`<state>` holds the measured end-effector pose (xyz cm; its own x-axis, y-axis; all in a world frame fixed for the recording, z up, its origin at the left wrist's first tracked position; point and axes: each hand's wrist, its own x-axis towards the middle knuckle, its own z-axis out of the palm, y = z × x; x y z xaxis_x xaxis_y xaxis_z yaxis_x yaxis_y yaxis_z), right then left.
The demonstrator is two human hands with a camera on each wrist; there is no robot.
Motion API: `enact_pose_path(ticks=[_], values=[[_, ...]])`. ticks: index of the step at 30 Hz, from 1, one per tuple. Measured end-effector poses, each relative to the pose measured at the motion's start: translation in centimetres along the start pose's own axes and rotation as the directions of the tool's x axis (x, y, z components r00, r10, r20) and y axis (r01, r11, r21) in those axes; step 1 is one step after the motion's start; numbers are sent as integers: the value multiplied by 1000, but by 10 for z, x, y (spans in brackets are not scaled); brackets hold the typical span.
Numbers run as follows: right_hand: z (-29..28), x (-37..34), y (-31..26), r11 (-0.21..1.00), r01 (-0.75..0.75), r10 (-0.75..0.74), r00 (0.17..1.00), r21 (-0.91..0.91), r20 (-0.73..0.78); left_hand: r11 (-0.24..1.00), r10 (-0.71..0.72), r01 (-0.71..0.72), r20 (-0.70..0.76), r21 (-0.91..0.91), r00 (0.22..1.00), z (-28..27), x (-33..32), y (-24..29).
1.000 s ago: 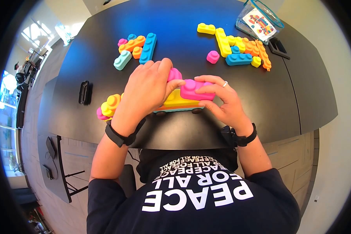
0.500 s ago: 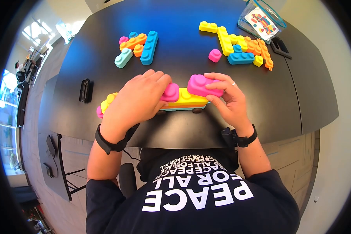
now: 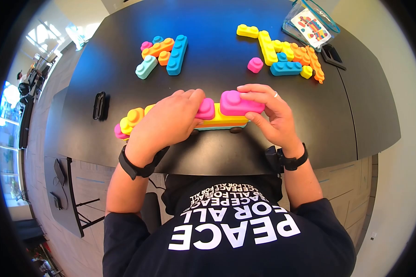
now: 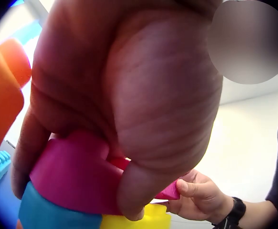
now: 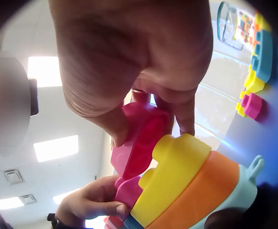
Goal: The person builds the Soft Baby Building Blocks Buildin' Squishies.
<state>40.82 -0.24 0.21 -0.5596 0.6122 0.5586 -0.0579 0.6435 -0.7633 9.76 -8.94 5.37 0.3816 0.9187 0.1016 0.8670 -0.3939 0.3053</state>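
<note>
In the head view the left hand (image 3: 166, 121) grips a pink block (image 3: 206, 109) on the wheeled block build. The left wrist view shows that pink block (image 4: 77, 176) over a blue one (image 4: 53, 212), beside a yellow one (image 4: 139, 218). A second pink block (image 3: 240, 103) is pinched between thumb and fingers of the right hand (image 3: 275, 117), over the right end of the yellow layer (image 3: 224, 121). Seen from the right wrist, this block (image 5: 141, 138) is tilted, its hollow underside facing the yellow block's studs (image 5: 174, 171). Orange and light blue layers lie below the yellow.
Loose blocks (image 3: 176, 55) lie at the back left, with more blocks (image 3: 286, 68) and a single pink block (image 3: 255, 65) at the back right. A clear bag (image 3: 312, 27) stands beyond them. A black object (image 3: 99, 106) lies on the table (image 3: 208, 157) at left.
The right hand and its pink block have moved right and the block is lifted off the build's middle. The left hand has shifted slightly, uncovering more of its pink block.
</note>
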Motion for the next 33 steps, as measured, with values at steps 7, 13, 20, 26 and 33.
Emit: enact_pose_path(ticks=[7,13,20,26,33], values=[[1,13,4,992,54,-43,994,-111,97,997,-78,78,-16,1,997,4,4,8],[0,14,13,1000,13,-10,995,-27,103,996,-85,85,-78,6,993,10,7,9],[16,-4,22,989,-106,104,994,107,30,994,-111,113,-127,5,986,14,9,14],[25,-4,14,988,-123,125,992,94,-19,990,-137,140,-189,-2,972,22,6,20],[24,3,1,995,-89,91,995,-50,32,970,-224,239,-214,50,951,26,2,34]])
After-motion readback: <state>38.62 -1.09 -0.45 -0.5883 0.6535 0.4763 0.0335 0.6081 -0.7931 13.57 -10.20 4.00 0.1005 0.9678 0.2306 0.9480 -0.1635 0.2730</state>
